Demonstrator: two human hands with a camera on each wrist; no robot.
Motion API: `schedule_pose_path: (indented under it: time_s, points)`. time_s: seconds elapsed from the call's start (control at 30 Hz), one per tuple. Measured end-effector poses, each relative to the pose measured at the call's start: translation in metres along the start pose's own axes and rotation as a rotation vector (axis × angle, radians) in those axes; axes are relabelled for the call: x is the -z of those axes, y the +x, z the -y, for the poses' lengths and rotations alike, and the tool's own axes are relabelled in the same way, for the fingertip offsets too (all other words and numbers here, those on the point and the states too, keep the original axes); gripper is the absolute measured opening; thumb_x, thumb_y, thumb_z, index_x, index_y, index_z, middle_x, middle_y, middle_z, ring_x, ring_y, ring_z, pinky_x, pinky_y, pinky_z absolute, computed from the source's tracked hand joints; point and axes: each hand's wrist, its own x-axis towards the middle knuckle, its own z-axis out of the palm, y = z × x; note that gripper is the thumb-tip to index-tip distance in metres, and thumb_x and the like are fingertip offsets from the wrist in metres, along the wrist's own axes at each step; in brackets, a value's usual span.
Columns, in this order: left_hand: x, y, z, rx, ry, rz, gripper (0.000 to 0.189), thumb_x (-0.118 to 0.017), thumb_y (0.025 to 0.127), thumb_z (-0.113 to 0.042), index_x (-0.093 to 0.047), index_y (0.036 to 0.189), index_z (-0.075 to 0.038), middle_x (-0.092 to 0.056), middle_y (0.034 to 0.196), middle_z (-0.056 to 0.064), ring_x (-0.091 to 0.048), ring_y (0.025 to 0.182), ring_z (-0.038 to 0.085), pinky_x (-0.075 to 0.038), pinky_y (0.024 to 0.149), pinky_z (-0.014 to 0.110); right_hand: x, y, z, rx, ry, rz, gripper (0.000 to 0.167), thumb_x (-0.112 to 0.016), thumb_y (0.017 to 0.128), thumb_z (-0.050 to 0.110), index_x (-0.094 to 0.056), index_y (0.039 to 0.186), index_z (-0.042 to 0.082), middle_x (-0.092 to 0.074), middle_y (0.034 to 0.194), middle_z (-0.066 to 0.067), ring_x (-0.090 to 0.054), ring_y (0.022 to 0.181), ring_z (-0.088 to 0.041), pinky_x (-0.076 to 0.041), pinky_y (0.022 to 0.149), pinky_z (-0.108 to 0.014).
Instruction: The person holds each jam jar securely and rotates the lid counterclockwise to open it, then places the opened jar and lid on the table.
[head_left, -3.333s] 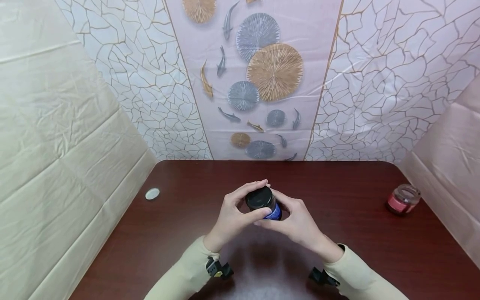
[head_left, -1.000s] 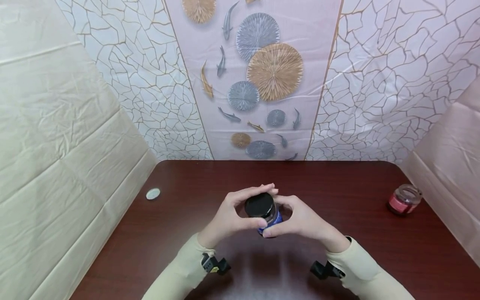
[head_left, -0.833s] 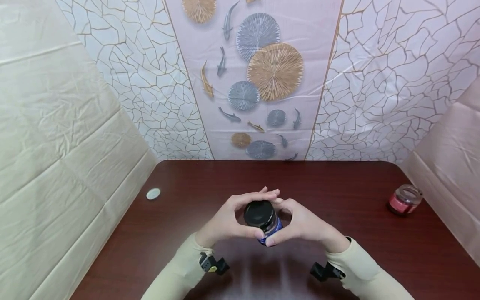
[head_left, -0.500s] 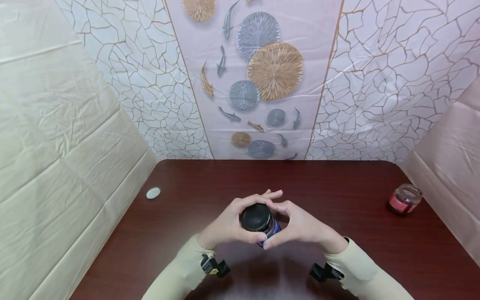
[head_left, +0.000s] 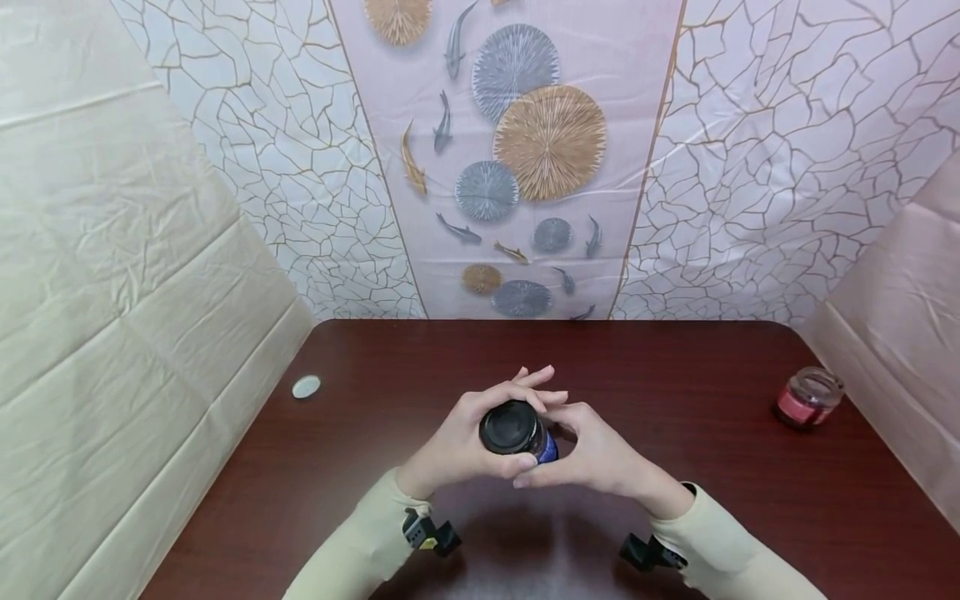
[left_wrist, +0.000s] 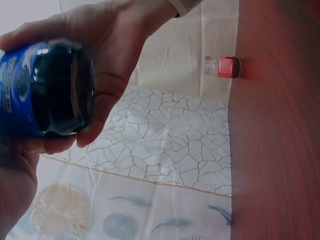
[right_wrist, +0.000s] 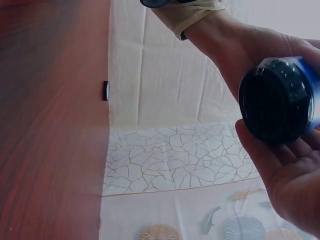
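Observation:
Both hands hold a dark glass jar (head_left: 545, 451) with a blue label and a black lid (head_left: 510, 427), raised over the table. It leans so that the lid faces up and left. My left hand (head_left: 459, 442) grips it at the lid end, thumb in front, some fingers stretched out behind. From the right, my right hand (head_left: 607, 457) grips the labelled end between thumb and fingers. The left wrist view shows the jar's dark glass end (left_wrist: 62, 90) and its label; the right wrist view shows droplets or shiny spots along the lid's side (right_wrist: 295, 95).
A lidless glass jar (head_left: 808, 398) with a red label stands near the table's right edge. Near the left edge lies a small round white disc (head_left: 306, 387), dark-rimmed in the right wrist view. Cloth walls enclose the dark red table (head_left: 390, 358) at the back and sides.
Across the earlier frames, the jar and both hands come slightly nearer the body, then rise a little. The lid shifts slightly left, and the left fingers spread apart behind it.

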Motion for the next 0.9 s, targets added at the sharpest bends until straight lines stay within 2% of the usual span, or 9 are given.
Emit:
schedule_pose_path:
  time_s: [0.17, 0.3, 0.43, 0.5, 0.57, 0.63, 0.77, 0.83, 0.9]
  points:
    - [0.000, 0.005, -0.019, 0.005, -0.003, -0.025, 0.040, -0.075, 0.075, 0.010, -0.058, 0.110, 0.002, -0.064, 0.128, 0.026, -0.041, 0.142, 0.037, -0.018, 0.121, 0.055, -0.003, 0.000, 0.000, 0.050, -0.073, -0.061, 0.052, -0.089, 0.074, 0.008, -0.068, 0.122, 0.005, -0.073, 0.110, -0.002, -0.068, 0.098, -0.015, -0.056, 0.086, -0.029]
    - [-0.001, 0.007, -0.023, -0.003, 0.038, -0.064, 0.040, -0.076, 0.075, 0.009, -0.059, 0.111, 0.003, -0.064, 0.129, 0.025, -0.043, 0.141, 0.037, -0.021, 0.121, 0.055, -0.007, 0.001, -0.001, 0.071, -0.132, -0.115, 0.058, -0.090, 0.075, 0.011, -0.066, 0.128, 0.006, -0.072, 0.116, -0.004, -0.069, 0.100, -0.015, -0.056, 0.086, -0.028]
    - [-0.006, 0.004, -0.005, 0.039, 0.084, -0.186, 0.045, -0.080, 0.076, 0.007, -0.060, 0.115, -0.002, -0.063, 0.134, 0.017, -0.044, 0.141, 0.031, -0.022, 0.121, 0.053, -0.006, 0.005, -0.005, 0.079, -0.226, -0.191, 0.065, -0.089, 0.077, 0.013, -0.062, 0.136, 0.007, -0.068, 0.128, -0.005, -0.067, 0.110, -0.016, -0.055, 0.090, -0.026]
    - [-0.008, 0.001, 0.005, 0.076, 0.093, -0.241, 0.048, -0.083, 0.077, 0.004, -0.061, 0.119, -0.005, -0.062, 0.138, 0.011, -0.043, 0.142, 0.028, -0.022, 0.121, 0.051, -0.005, 0.007, -0.007, 0.060, -0.229, -0.212, 0.068, -0.090, 0.077, 0.013, -0.061, 0.138, 0.009, -0.066, 0.132, -0.005, -0.066, 0.112, -0.016, -0.055, 0.091, -0.026]
    - [-0.009, -0.002, 0.013, 0.107, 0.085, -0.260, 0.050, -0.084, 0.079, -0.002, -0.062, 0.124, -0.009, -0.057, 0.145, 0.005, -0.040, 0.144, 0.024, -0.022, 0.122, 0.048, -0.005, 0.007, -0.009, 0.030, -0.192, -0.210, 0.065, -0.090, 0.076, 0.014, -0.063, 0.135, 0.011, -0.068, 0.128, -0.003, -0.069, 0.107, -0.016, -0.056, 0.088, -0.027]
    - [-0.009, -0.004, 0.012, 0.114, 0.098, -0.243, 0.052, -0.084, 0.084, -0.015, -0.060, 0.130, -0.011, -0.050, 0.151, 0.005, -0.037, 0.146, 0.024, -0.023, 0.122, 0.046, -0.005, 0.006, -0.009, 0.002, -0.155, -0.204, 0.062, -0.091, 0.076, 0.015, -0.065, 0.133, 0.013, -0.070, 0.125, -0.001, -0.070, 0.102, -0.017, -0.057, 0.085, -0.027]
    - [-0.003, -0.006, 0.006, 0.112, 0.090, -0.155, 0.076, -0.075, 0.090, -0.046, -0.045, 0.151, -0.013, -0.033, 0.163, 0.005, -0.028, 0.150, 0.025, -0.027, 0.120, 0.042, -0.003, 0.004, -0.006, -0.019, -0.109, -0.177, 0.057, -0.088, 0.078, 0.013, -0.066, 0.130, 0.015, -0.072, 0.117, 0.001, -0.069, 0.098, -0.019, -0.057, 0.083, -0.029]
    - [0.001, -0.007, 0.002, 0.100, 0.071, -0.102, 0.082, -0.069, 0.092, -0.051, -0.036, 0.157, -0.013, -0.033, 0.162, 0.005, -0.029, 0.149, 0.027, -0.031, 0.118, 0.042, 0.000, 0.003, -0.004, -0.020, -0.088, -0.162, 0.056, -0.086, 0.079, 0.010, -0.066, 0.131, 0.014, -0.072, 0.117, -0.001, -0.069, 0.098, -0.019, -0.057, 0.083, -0.030]
    - [0.006, -0.007, -0.001, 0.083, 0.050, -0.055, 0.082, -0.066, 0.095, -0.051, -0.033, 0.158, -0.011, -0.040, 0.158, 0.006, -0.034, 0.146, 0.028, -0.033, 0.117, 0.043, 0.002, 0.004, -0.001, -0.019, -0.068, -0.143, 0.055, -0.086, 0.079, 0.007, -0.066, 0.130, 0.012, -0.072, 0.115, -0.002, -0.069, 0.097, -0.020, -0.057, 0.082, -0.031]
